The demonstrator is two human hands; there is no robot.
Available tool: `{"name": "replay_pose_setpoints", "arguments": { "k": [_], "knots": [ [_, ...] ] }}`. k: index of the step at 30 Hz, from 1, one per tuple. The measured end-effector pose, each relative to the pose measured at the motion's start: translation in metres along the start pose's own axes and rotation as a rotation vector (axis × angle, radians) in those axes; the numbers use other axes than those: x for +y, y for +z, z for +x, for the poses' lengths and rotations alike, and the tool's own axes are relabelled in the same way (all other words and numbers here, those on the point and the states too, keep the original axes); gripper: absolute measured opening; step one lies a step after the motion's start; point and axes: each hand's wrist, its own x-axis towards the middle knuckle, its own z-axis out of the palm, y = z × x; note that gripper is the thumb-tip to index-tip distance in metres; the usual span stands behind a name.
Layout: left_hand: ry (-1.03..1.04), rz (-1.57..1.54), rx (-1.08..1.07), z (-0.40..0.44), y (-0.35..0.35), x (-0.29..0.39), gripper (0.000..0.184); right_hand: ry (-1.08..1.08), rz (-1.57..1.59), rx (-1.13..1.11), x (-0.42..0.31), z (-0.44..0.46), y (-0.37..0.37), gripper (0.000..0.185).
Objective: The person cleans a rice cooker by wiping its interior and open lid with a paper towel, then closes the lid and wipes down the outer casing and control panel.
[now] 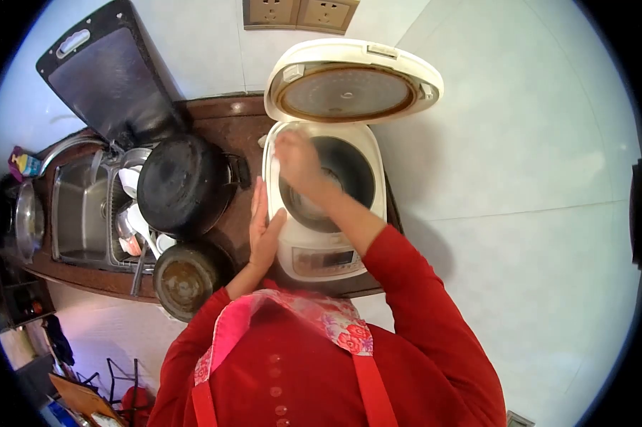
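A white rice cooker (321,262) stands on the brown counter with its lid (346,91) raised. Its dark inner well (349,167) shows partly beneath my right forearm. My left hand (265,231) lies against the cooker's left side, fingers extended and thumb apart, with nothing in it. My right hand (297,158) is at the upper left rim of the cooker, blurred by motion, its fingers bent together. Something whitish shows beside those fingers along the rim, too blurred to name.
Left of the cooker, a black pan (182,186) and a smaller worn pan (186,281) rest upside down. Beyond them are a dish rack with bowls, a steel sink (80,213) and an upright black cutting board (111,78). Wall sockets (299,13) sit above the lid.
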Motion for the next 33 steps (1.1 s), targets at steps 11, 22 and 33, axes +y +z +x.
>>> {"name": "replay_pose_setpoints", "arguments": {
  "k": [11, 22, 33],
  "knots": [
    [-0.048, -0.042, 0.013, -0.002, 0.002, -0.006, 0.06, -0.165, 0.221, -0.153, -0.035, -0.037, -0.024, 0.008],
    [0.056, 0.09, 0.049, -0.003, 0.003, -0.006, 0.062, -0.046, -0.551, -0.222, 0.017, 0.0, -0.033, 0.015],
    [0.022, 0.113, -0.002, 0.0, 0.001, 0.003, 0.064, -0.154, -0.112, -0.066, -0.019, -0.017, -0.015, 0.015]
  ]
}}
